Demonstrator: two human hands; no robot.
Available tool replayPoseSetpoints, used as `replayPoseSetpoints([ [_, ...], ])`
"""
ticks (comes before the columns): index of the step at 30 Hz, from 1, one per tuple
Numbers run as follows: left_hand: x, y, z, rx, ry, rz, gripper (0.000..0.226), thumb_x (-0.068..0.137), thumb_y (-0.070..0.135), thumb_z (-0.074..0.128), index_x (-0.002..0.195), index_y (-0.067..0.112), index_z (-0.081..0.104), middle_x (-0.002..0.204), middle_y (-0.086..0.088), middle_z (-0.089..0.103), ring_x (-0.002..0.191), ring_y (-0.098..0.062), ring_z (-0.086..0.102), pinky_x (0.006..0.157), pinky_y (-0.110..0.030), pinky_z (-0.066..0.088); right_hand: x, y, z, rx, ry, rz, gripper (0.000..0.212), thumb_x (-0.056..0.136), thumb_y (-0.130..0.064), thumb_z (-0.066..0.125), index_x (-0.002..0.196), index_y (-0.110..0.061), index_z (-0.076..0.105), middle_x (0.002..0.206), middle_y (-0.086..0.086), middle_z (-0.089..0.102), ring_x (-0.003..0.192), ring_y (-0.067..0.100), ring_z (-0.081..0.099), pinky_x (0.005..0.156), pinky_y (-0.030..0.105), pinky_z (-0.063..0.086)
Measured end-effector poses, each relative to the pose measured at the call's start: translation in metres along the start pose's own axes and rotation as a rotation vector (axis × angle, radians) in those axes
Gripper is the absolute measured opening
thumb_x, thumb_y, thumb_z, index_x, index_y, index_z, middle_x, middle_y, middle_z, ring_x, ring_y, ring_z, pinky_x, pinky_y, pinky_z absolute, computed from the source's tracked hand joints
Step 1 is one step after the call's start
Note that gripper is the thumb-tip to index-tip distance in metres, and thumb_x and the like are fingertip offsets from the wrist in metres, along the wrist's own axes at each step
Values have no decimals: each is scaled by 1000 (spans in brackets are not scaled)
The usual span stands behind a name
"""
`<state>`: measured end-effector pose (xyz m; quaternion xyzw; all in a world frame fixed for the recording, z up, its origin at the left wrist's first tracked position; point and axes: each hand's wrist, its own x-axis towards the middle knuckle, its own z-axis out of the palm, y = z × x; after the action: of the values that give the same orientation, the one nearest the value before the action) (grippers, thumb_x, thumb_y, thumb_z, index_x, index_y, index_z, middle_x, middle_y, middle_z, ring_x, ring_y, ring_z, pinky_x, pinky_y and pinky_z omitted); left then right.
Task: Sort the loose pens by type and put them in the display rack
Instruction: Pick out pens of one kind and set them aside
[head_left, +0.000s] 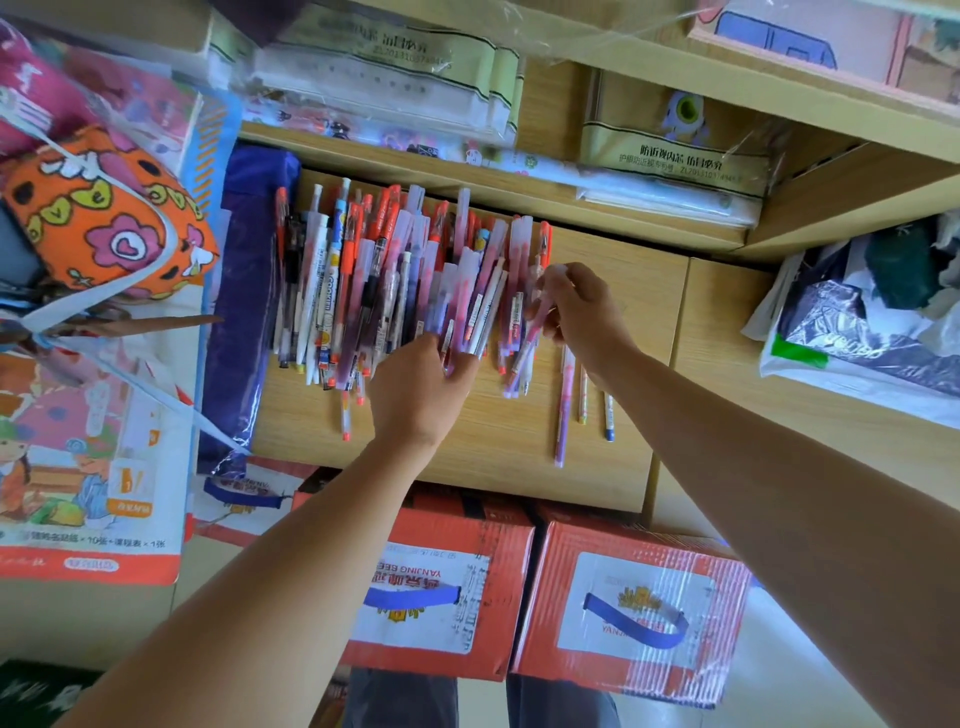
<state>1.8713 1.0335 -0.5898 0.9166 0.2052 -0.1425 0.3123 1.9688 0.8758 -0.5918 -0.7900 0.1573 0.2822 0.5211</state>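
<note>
Pen pile (395, 270) filled the tabletop (493, 447) from the purple packet (244, 291) rightward, bare wood beyond; right grip (582, 312) pinched a pink pen (524, 353) at its edge, left grip (421, 384) fingers buried, hold unclear

Both forearms reached forward; the left hand (421, 387) lay palm-down, fingers extended, while the right hand's (579, 306) curled fingers pinched a pen (525, 349).

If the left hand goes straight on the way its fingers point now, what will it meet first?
The left hand would run into the loose pile of red, white and translucent plastic pens on the light wooden shelf; it seems already at their near ends.
</note>
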Motion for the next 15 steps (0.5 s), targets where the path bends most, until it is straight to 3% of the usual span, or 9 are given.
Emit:
replayPoseSetpoints([
  [3,-4,-9,-7,-76,-26,93,30,92,30,50,70,10,48,54,-3,50,45,-15,40,44,-26,30,2,-3,5,-93,16,-1,26,97,-35,50,96,-11,59,75,12,66,57,18,51,55,33,40],
  [5,-6,-14,-11,-136,-67,104,28,93,30,45,71,12,46,54,0,45,44,-13,36,45,-27,30,4,-5,11,-169,53,-4,20,92,-30,57,97,-11,60,76,9,68,61,20,57,56,36,46],
  [7,-6,-15,-13,-196,-110,80,29,93,32,43,69,16,43,54,4,43,45,-11,36,45,-24,31,6,-5,16,-259,107,-19,19,85,-25,64,95,-8,62,78,9,68,65,21,59,56,31,47],
  [10,-7,-14,-14,-307,-174,55,32,99,25,45,68,24,39,56,7,42,47,-6,38,47,-17,30,6,-9,24,-463,158,-84,24,81,-24,69,95,-6,60,80,8,64,72,23,57,54,26,37],
  [13,-8,-17,-11,-368,-215,36,31,102,25,41,71,23,39,60,6,43,48,-7,40,47,-17,30,9,-11,33,-584,203,-114,44,82,-24,69,118,-3,53,86,11,65,78,27,60,58,28,43],
  [15,-8,-19,-11,-366,-219,26,28,103,26,37,76,19,41,61,5,44,50,-9,42,48,-15,33,13,-10,36,-605,237,-110,62,82,-28,69,132,-1,44,92,13,67,84,30,63,67,38,53],
])
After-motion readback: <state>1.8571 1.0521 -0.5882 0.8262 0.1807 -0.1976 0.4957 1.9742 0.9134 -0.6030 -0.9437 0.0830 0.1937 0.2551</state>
